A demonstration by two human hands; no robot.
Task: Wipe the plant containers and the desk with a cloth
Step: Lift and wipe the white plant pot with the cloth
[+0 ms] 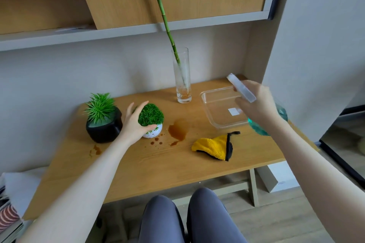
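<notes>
My left hand (132, 122) grips the small white speckled pot (153, 132) with a round green plant, standing on the wooden desk (158, 163). To its left stands a black pot (103, 127) with a spiky green plant. My right hand (256, 104) holds a spray bottle (242, 88) with a white head and blue-green liquid, raised above the desk's right side. A yellow cloth (214, 147) with black trim lies crumpled on the desk, apart from both hands. Brown liquid stains (177, 130) spread between the white pot and the cloth. A tall glass vase (182, 81) holds a bamboo stalk.
A clear plastic container (221, 108) sits at the right back of the desk, under my right hand. Shelves and a wooden cabinet hang above. A wall panel bounds the desk on the right. My knees are below the front edge. Striped fabric lies at the far left.
</notes>
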